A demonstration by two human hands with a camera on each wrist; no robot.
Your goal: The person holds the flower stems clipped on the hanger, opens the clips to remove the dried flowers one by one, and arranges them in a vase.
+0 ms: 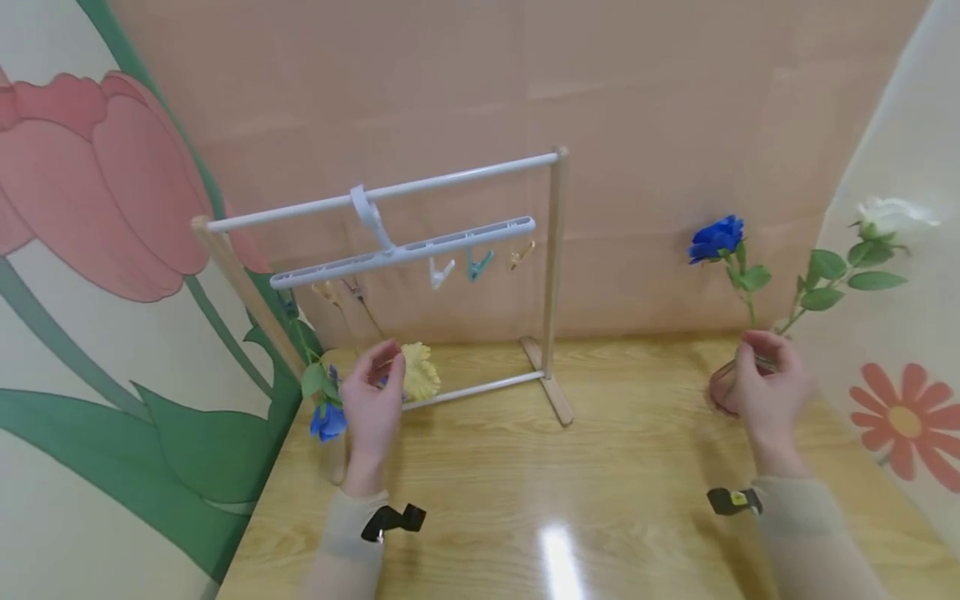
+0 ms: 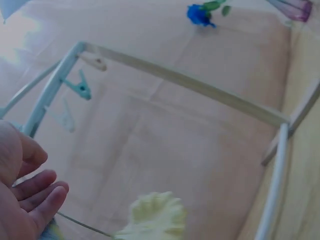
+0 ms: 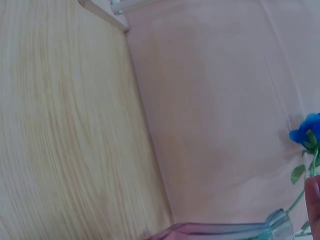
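My left hand [image 1: 373, 400] is beside a pale yellow flower [image 1: 422, 372], with fingers loosely bent. In the left wrist view its thumb and fingers [image 2: 42, 205] stand apart and nothing shows between them. A blue flower [image 1: 328, 422] hangs head down to its left. My right hand [image 1: 772, 387] is at the stems above a pinkish glass vase [image 1: 723, 389]. A blue rose [image 1: 716, 239] and a white rose [image 1: 892, 217] stand upright there. A fingertip lies at the blue rose's stem in the right wrist view; whether it pinches the stem is hidden.
A wooden-legged rack [image 1: 553, 275] with white bars carries a pale blue hanger [image 1: 450, 242]. Clothespins hang from it: a white one [image 1: 439, 272], a teal one [image 1: 478, 265], and others toward the left. The wood-grain table [image 1: 622, 467] meets a pink backdrop [image 1: 637, 125].
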